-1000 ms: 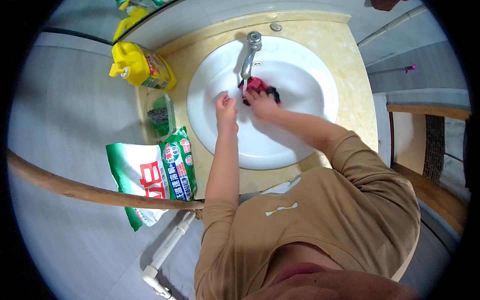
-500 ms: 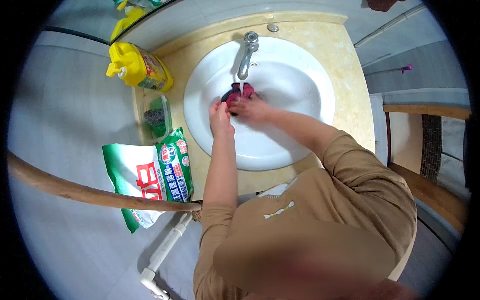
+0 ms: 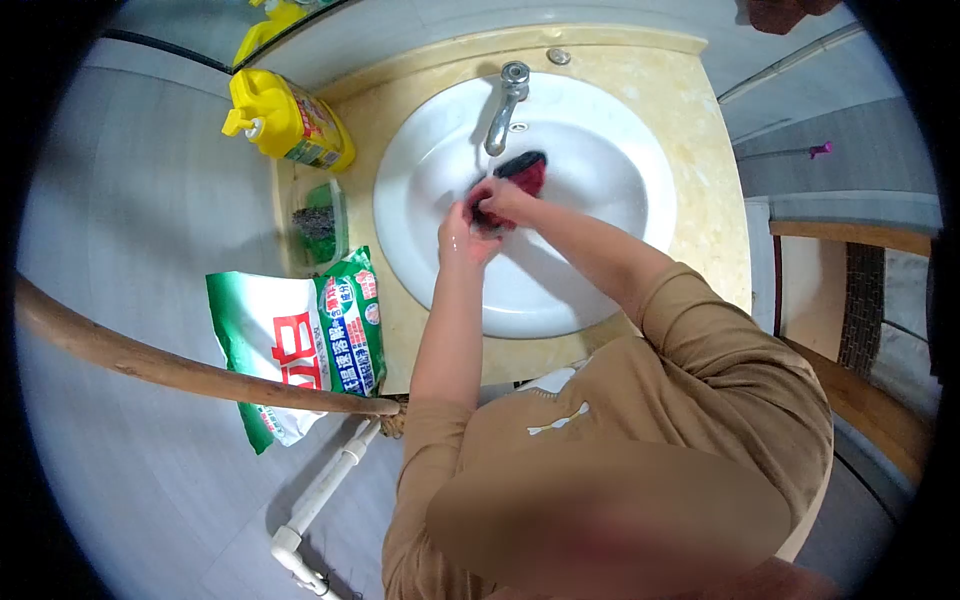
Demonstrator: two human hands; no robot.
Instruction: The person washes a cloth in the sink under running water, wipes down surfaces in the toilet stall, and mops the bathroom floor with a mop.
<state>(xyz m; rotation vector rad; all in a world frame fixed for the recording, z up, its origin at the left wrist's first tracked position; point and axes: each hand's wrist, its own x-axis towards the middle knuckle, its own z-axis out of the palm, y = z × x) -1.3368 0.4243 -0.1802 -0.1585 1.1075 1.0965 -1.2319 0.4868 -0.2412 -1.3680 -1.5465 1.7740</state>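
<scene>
A: Where are our fingers?

B: The fingers of our right hand (image 3: 500,203) are closed together on the near end of the red and black cloth (image 3: 528,178). Our left hand (image 3: 462,236) is just beside them, touching that end, its thumb apart from its fingers. We cannot tell whether those fingers grip it.

A: And the rest of the cloth?

B: It spreads beyond our right fingers, low in the white sink (image 3: 612,150). Just past our fingertips we see a thin stream of water (image 3: 491,168) falling from the metal faucet (image 3: 511,90).

A: What lies farther out?

B: Beyond our fingers, behind the sink, we have 1 round metal piece (image 3: 559,57) on the yellowish counter (image 3: 705,190). Well left of our fingers is a clear container (image 3: 341,243) with a dark scouring pad (image 3: 314,221) and something green in it. Past it, farther from us, stands a yellow jug (image 3: 290,122).

A: Nearer our body?

B: Left of our fingers and closer to us is a green and white bag (image 3: 262,312). A wooden pole (image 3: 180,366) crosses over its lower part, and 1 white pipe (image 3: 320,488) runs below.
</scene>
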